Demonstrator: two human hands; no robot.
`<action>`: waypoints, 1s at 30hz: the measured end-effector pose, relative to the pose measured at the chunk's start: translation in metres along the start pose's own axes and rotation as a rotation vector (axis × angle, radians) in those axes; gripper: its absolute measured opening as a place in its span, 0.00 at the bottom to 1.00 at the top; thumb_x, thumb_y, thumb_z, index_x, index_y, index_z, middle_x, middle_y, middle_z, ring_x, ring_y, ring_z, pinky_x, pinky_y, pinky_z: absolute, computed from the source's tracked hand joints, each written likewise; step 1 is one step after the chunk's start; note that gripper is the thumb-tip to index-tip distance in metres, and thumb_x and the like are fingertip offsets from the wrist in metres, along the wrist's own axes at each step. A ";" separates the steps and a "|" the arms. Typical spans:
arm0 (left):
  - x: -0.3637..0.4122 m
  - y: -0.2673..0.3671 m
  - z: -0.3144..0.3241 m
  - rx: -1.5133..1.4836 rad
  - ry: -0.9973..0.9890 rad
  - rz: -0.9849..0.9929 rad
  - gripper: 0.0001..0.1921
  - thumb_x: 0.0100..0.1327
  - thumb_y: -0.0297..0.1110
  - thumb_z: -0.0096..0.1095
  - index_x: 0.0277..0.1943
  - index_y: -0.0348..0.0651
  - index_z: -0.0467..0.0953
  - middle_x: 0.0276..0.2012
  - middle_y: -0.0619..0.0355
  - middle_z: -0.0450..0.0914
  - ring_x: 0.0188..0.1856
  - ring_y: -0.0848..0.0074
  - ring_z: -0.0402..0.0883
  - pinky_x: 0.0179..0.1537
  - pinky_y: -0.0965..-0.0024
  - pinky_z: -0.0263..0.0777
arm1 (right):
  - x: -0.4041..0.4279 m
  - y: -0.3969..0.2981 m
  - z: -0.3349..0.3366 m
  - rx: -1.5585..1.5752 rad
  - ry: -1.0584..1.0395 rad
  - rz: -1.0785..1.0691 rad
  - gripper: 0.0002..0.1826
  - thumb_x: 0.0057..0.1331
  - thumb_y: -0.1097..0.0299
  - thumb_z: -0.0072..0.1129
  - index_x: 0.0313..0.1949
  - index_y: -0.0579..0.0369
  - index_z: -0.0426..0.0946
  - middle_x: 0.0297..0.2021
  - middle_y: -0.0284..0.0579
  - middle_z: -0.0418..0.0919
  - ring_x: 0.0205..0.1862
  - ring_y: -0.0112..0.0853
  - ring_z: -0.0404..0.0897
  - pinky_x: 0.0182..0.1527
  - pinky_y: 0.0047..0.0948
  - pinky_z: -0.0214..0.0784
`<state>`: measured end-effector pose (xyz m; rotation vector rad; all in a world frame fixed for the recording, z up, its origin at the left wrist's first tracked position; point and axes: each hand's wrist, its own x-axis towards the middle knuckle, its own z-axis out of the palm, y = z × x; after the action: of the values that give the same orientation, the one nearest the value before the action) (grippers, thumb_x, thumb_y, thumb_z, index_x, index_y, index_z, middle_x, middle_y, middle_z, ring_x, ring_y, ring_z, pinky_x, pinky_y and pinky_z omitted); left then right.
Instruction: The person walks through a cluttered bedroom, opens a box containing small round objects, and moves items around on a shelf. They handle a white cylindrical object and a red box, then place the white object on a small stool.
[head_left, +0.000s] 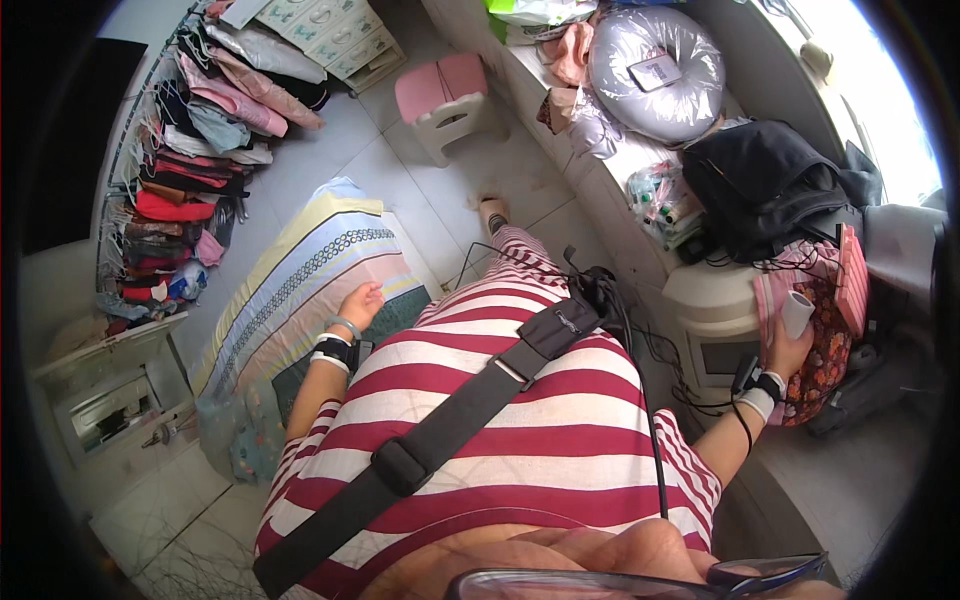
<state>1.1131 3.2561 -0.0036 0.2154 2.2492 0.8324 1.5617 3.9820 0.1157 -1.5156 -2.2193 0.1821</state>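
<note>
My right hand (789, 354) is closed around a short white cylinder (798, 312), with its round end facing up. It is over a table or stool covered with a dark floral cloth (814, 382) and a pink cloth (772, 289). Beside that cloth, a pink slatted object (850, 281) stands on edge. My left hand (361, 306) hangs in the air with loosely curled fingers and nothing visible in it. Below it spreads a bed or mat with a striped yellow, blue and pink sheet (300, 300). Both wrists wear dark straps with small devices.
Clothes on hangers (195, 187) line the left side. A pink-topped stool (442, 90) stands on the tiled floor. Along the right ledge lie a plastic-wrapped ring cushion (637, 45) with a phone and a black backpack (757, 187). Black cables (679, 382) trail by a beige cabinet-like appliance (712, 300).
</note>
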 end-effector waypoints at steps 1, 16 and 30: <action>-0.003 -0.007 0.004 -0.011 -0.029 -0.050 0.20 0.67 0.34 0.62 0.60 0.38 0.74 0.48 0.49 0.84 0.49 0.71 0.83 0.53 0.67 0.76 | 0.000 -0.002 -0.001 0.000 -0.022 0.024 0.40 0.49 0.51 0.75 0.56 0.65 0.73 0.48 0.58 0.78 0.49 0.49 0.79 0.53 0.43 0.69; -0.120 -0.167 0.047 0.185 -0.122 -0.457 0.22 0.63 0.40 0.65 0.59 0.42 0.77 0.47 0.50 0.85 0.50 0.64 0.84 0.52 0.64 0.76 | 0.008 0.003 0.003 -0.012 0.022 -0.005 0.38 0.49 0.51 0.74 0.52 0.66 0.74 0.46 0.62 0.78 0.50 0.55 0.77 0.55 0.48 0.67; -0.037 -0.124 0.010 -0.152 0.095 -0.404 0.21 0.63 0.40 0.64 0.57 0.43 0.78 0.47 0.49 0.86 0.49 0.63 0.85 0.52 0.65 0.76 | 0.005 -0.016 -0.003 -0.029 0.034 0.049 0.36 0.49 0.51 0.74 0.50 0.67 0.75 0.47 0.63 0.78 0.50 0.53 0.77 0.54 0.46 0.68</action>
<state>1.1573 3.1508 -0.0654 -0.3459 2.1970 0.7981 1.5480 3.9795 0.1256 -1.5775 -2.1683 0.1393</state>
